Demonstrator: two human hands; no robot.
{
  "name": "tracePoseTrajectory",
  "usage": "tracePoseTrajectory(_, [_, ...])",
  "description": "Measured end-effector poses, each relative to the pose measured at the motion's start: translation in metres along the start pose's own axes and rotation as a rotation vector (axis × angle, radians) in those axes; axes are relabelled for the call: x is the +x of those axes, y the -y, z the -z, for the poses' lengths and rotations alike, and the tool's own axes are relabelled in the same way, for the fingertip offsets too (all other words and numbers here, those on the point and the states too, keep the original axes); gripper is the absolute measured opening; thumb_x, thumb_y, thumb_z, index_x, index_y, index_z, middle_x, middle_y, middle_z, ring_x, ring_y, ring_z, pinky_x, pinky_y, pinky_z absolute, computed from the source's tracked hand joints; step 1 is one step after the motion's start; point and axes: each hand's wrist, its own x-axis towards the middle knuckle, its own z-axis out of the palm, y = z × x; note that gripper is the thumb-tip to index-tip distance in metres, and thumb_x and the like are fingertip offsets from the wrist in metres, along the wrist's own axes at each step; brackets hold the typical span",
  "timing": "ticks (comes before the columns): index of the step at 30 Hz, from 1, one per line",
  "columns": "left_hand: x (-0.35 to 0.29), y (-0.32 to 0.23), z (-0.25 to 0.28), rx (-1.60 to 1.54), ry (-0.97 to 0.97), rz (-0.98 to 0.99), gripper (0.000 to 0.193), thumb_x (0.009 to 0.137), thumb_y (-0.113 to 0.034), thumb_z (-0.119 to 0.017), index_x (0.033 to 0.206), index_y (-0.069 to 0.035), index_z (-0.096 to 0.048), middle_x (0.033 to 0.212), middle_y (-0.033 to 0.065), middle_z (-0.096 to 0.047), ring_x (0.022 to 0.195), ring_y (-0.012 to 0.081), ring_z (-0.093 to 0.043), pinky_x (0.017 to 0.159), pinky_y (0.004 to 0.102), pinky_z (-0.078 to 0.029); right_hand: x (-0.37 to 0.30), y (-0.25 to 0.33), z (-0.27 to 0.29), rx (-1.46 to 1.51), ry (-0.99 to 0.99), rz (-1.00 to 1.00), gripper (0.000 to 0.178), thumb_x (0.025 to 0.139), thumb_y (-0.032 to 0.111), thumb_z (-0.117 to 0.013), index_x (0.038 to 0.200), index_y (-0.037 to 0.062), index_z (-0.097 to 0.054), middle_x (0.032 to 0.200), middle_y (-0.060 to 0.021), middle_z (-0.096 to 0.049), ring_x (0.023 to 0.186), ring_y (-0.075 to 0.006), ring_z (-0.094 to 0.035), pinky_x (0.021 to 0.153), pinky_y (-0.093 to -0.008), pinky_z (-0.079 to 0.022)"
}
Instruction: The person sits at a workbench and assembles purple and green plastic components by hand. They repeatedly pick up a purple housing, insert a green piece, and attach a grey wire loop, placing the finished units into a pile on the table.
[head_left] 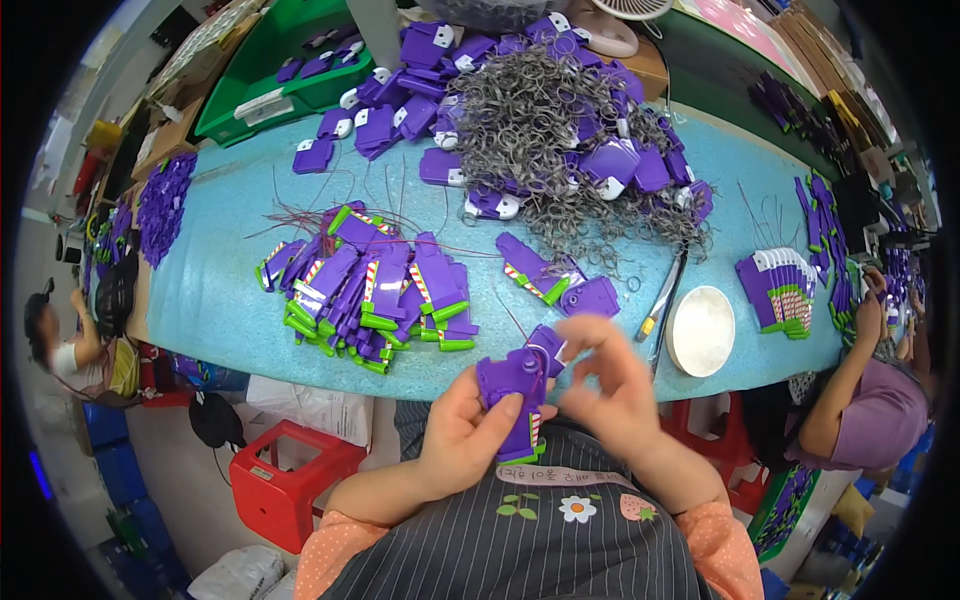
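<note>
My left hand [465,430] is closed round a purple plastic casing [513,378] in front of my apron, with its thumb lying across the face. The casing has a red-and-white striped strip and a green end; a thin dark wire sticks out of its top. A smaller purple piece with a white part [548,345] sits against its upper right. Beside it, my right hand [615,395] is slightly blurred, with bent fingers apart from the thumb and nothing visible between them. Two purple parts [587,297] lie just beyond my hands on the blue table [230,230].
Purple casings with green ends [385,285] are heaped at left. Grey rings [540,120] cover purple-and-white pieces at the back. On the right are a round white dish [700,331], a knife-like tool [660,300] and fanned casings [778,290]. Another person [875,410] sits at far right.
</note>
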Motion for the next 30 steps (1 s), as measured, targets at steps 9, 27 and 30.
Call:
tracePoseTrajectory(9, [0.008, 0.02, -0.003, 0.838, 0.017, -0.554, 0.027, 0.084, 0.0, -0.058, 0.11, 0.006, -0.053, 0.076, 0.0131, -0.063, 0.058, 0.0145, -0.062, 0.051, 0.0265, -0.048, -0.024, -0.011, -0.001, -0.128, 0.067, 0.104, 0.022, 0.086, 0.002, -0.053, 0.106, -0.0038, -0.059, 0.107, -0.0164, -0.06, 0.09, -0.0212, -0.061, 0.074, -0.0272, -0.047])
tracePoseTrajectory(27, [0.007, 0.013, 0.005, -0.015, 0.155, 0.017, 0.033, 0.096, -0.006, -0.039, 0.127, 0.001, -0.032, 0.122, 0.023, -0.051, 0.107, 0.0284, -0.057, 0.091, 0.0375, -0.047, 0.038, 0.0, 0.074, -1.346, -0.072, 0.323, 0.019, 0.07, 0.004, -0.063, 0.088, 0.0031, -0.064, 0.089, -0.0109, -0.054, 0.081, -0.0267, -0.053, 0.067, -0.0351, -0.044])
tracePoseTrajectory(30, [0.007, 0.013, 0.004, -0.015, 0.191, 0.061, 0.032, 0.096, -0.007, -0.039, 0.126, 0.002, -0.033, 0.121, 0.0221, -0.052, 0.105, 0.0272, -0.059, 0.09, 0.036, -0.047, 0.057, -0.013, 0.089, -1.553, 0.064, 0.288, 0.018, 0.065, 0.003, -0.062, 0.083, 0.0032, -0.063, 0.086, -0.0104, -0.052, 0.084, -0.0268, -0.051, 0.066, -0.0366, -0.044])
